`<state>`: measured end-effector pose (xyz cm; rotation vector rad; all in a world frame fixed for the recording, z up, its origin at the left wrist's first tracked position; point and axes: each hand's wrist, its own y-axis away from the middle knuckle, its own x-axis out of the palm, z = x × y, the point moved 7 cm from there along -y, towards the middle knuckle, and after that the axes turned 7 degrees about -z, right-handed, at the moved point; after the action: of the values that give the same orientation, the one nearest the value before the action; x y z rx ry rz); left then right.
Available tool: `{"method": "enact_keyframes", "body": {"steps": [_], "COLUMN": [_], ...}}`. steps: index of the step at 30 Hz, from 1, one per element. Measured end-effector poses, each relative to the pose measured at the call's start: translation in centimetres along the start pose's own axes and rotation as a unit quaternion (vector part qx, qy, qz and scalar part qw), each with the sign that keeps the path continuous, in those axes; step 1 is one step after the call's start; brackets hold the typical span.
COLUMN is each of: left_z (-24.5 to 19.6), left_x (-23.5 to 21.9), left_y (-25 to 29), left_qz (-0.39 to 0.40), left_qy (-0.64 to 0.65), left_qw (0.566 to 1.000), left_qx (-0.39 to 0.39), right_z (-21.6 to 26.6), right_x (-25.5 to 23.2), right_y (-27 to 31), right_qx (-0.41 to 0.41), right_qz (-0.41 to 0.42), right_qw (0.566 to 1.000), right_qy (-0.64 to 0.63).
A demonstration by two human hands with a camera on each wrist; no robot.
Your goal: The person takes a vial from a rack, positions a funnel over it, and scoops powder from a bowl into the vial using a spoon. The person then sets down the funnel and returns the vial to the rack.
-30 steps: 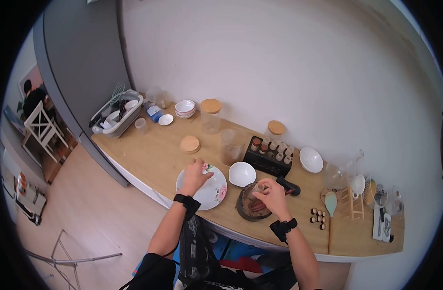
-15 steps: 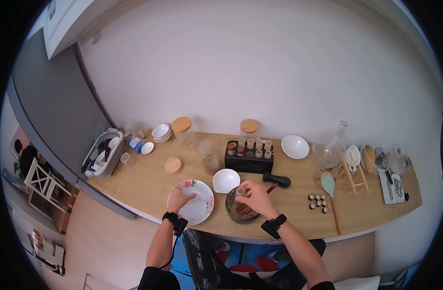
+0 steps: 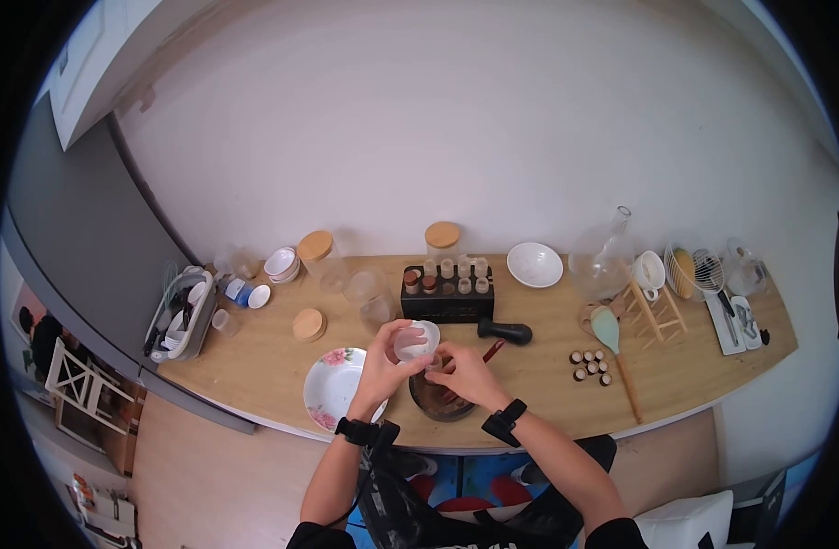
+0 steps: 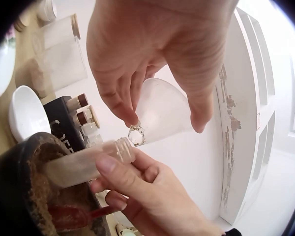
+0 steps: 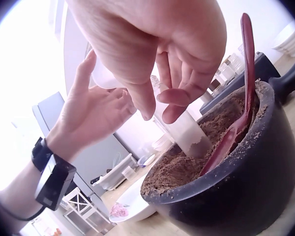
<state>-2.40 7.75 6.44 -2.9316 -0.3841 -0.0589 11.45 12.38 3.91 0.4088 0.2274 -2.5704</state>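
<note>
My left hand holds a translucent plastic funnel between fingers and thumb, over the near middle of the table. The funnel's narrow end sits right by the mouth of a clear tube. That tube is pinched by my right hand, its threaded mouth tilted up toward the funnel. Its lower end stands in brown powder inside a thick dark bowl. A dark red spoon leans in the same bowl, its head in the powder.
Left of the bowl lies a floral plate. Behind stand a black rack of tubes and a clear container. A black pestle-like tool, several small caps and a green spatula lie to the right.
My left hand has moved right from over the floral plate to above the bowl and now holds the funnel. The right hand still holds the tube at the bowl. The head view has shifted.
</note>
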Motion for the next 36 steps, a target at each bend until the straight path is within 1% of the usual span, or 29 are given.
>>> {"method": "enact_keyframes", "body": {"steps": [2,5,7,8,10,11,14,16,17,19,20,22,23,25,26,28,29,30,31,32,33,34,35,36], "left_z": [0.3,0.6,0.6,0.8,0.9,0.9,1.2,1.3,1.2,0.9,1.1,1.4,1.5,1.9,1.8,1.5,1.6,1.6,1.5,1.6,1.6,1.6,1.5,1.4], "left_x": [0.6,0.9,0.9,0.8,0.9,1.0,1.4,1.6,1.7,1.7,1.6,1.5,1.4,1.1,1.1,1.1,1.1,1.1,1.1,1.2,1.2,1.1,1.1,1.0], "left_y": [0.2,0.4,0.4,0.4,0.3,0.3,0.3,0.4,0.4,0.5,0.5,0.4,0.4,0.5,0.6,0.7,0.8,0.8,0.8,0.7,0.7,0.8,0.9,0.9], "left_qz": [0.01,0.022,0.026,0.024,0.029,0.029,0.036,0.037,0.037,0.032,0.03,0.043,0.041,0.034,0.027,0.017,0.013,0.013,0.014,0.012,0.01,0.008,0.006,0.007], "left_qy": [-0.001,-0.006,-0.003,-0.003,-0.049,-0.048,-0.037,-0.009,-0.008,-0.002,-0.001,-0.01,-0.009,0.009,0.014,0.039,0.044,0.038,0.031,0.034,0.038,0.041,0.042,0.035], "left_qw": [1.0,1.0,1.0,1.0,0.998,0.998,0.999,0.999,0.999,0.999,0.999,0.999,0.999,0.999,0.999,0.999,0.998,0.999,0.999,0.999,0.999,0.999,0.999,0.999], "left_qx": [-0.006,-0.022,-0.016,-0.017,0.017,0.017,0.007,-0.023,-0.023,-0.012,-0.013,0.0,-0.001,-0.015,-0.017,-0.03,-0.031,-0.027,-0.023,-0.022,-0.016,-0.011,-0.011,-0.021], "right_z": [-0.4,-0.6,0.1,0.4,0.6,0.5,0.0,0.0,-0.3,-0.7,-0.9,-0.6,-0.4,-0.4,-0.2,-1.8,-3.0,-4.8,-5.4,-5.5,-6.9,-8.0,-8.2,-8.7], "right_x": [0.0,0.4,0.3,0.3,0.3,0.3,0.4,0.3,0.3,0.5,0.6,0.2,-0.3,-3.9,-5.9,-9.0,-9.5,-9.8,-9.9,-9.8,-8.7,-7.3,-7.0,-6.3], "right_y": [-0.2,-0.4,-0.3,-0.2,-0.1,-0.2,-0.4,-0.4,-0.5,-0.5,-0.3,-0.1,0.2,1.1,1.5,2.4,2.3,2.2,2.2,2.1,1.7,1.7,1.6,1.5], "right_qx": [-0.009,-0.011,-0.038,-0.037,-0.026,-0.025,-0.028,-0.029,-0.029,-0.033,-0.032,-0.04,-0.04,-0.019,-0.062,-0.048,-0.048,-0.016,0.016,0.014,0.093,0.171,0.172,0.194], "right_qz": [-0.01,0.006,-0.011,-0.009,-0.007,-0.007,-0.016,-0.017,-0.016,-0.015,-0.012,-0.022,-0.019,-0.123,-0.176,-0.273,-0.269,-0.268,-0.268,-0.267,-0.209,-0.148,-0.146,-0.123], "right_qw": [1.0,1.0,0.999,0.999,0.999,0.999,0.999,0.999,0.999,0.999,0.999,0.995,0.995,0.99,0.981,0.961,0.962,0.962,0.958,0.958,0.973,0.971,0.971,0.965], "right_qy": [0.004,-0.003,0.005,0.005,0.02,0.02,0.017,0.016,0.018,-0.021,-0.02,-0.089,-0.088,-0.066,-0.048,-0.008,-0.004,0.047,0.096,0.099,0.009,-0.081,-0.08,-0.128]}}
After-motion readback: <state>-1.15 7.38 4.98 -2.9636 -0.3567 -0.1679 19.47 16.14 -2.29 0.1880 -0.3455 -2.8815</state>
